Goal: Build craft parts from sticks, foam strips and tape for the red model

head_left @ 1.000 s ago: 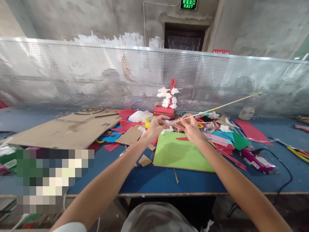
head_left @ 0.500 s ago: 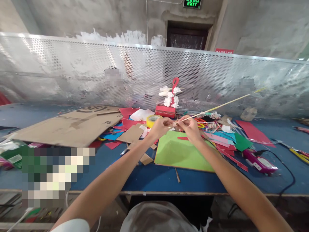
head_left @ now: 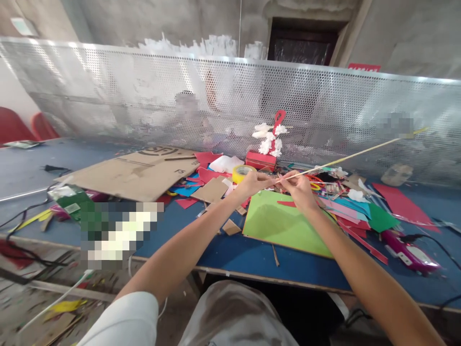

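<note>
Both my hands meet above the blue table [head_left: 230,262], pinching the near end of a long thin wooden stick [head_left: 360,152] that slants up to the right. My left hand [head_left: 252,182] is closed on the stick's tip. My right hand [head_left: 299,187] is closed on the stick just beside it. Under the hands lies a light green sheet [head_left: 284,223]. A yellow tape roll [head_left: 242,172] sits just behind my left hand.
A large cardboard sheet [head_left: 139,170] lies to the left. Coloured paper scraps [head_left: 345,206] litter the right side, with a pink glue gun [head_left: 408,242] and its black cable. A red stand with white flowers [head_left: 268,146] stands before the perforated metal screen [head_left: 144,96].
The view has swung left and tilted, showing more of the table's left side. My hands keep their pinch on the stick's end.
</note>
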The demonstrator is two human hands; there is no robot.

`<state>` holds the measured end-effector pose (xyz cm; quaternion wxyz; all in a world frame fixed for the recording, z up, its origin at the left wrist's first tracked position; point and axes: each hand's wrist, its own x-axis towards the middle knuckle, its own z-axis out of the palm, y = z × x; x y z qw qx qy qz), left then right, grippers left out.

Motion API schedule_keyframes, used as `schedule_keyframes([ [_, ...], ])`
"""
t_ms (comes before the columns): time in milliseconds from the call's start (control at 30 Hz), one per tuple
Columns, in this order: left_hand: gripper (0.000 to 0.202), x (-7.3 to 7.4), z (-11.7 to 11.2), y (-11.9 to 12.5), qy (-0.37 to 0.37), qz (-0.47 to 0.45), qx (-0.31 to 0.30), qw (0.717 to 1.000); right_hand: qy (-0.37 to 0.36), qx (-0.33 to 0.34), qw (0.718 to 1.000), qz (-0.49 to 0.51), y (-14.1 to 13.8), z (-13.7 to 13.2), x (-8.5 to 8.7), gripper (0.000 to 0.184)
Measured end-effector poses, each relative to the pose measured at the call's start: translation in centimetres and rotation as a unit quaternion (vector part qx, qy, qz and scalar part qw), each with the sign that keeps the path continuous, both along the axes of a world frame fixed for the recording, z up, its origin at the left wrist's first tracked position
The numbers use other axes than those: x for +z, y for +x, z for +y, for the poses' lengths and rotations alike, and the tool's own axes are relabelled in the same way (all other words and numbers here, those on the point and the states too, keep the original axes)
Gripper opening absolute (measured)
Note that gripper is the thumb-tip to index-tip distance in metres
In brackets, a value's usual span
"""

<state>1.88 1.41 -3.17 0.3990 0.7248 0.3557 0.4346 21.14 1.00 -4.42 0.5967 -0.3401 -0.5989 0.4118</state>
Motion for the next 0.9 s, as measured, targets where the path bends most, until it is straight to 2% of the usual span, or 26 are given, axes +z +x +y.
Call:
schedule_keyframes([
  [200,0.038,-1.1,0.8,0.2,-0.016,-0.047,-0.002,0.999,-0.015,0.014,1.000,0.018,-0.2,-0.1,-0.1,0.042],
  [333,0.038,-1.4,1.1,0.5,-0.006,-0.053,0.018,0.998,-0.003,0.003,1.000,0.021,-0.4,-0.1,-0.4,0.039],
  [567,0.041,-1.6,1.5,0.5,0.031,-0.009,0.014,0.999,0.004,0.000,1.000,0.009,-0.2,0.0,-0.3,0.036],
  [700,0.035,-1.5,1.5,0.6,0.058,-0.033,0.021,0.998,-0.005,0.003,1.000,0.028,-0.3,-0.1,0.0,0.035],
  [900,0.034,-1.3,0.9,0.8,0.040,-0.065,0.029,0.997,-0.019,0.011,0.999,0.046,-0.4,0.3,-0.3,0.042],
])
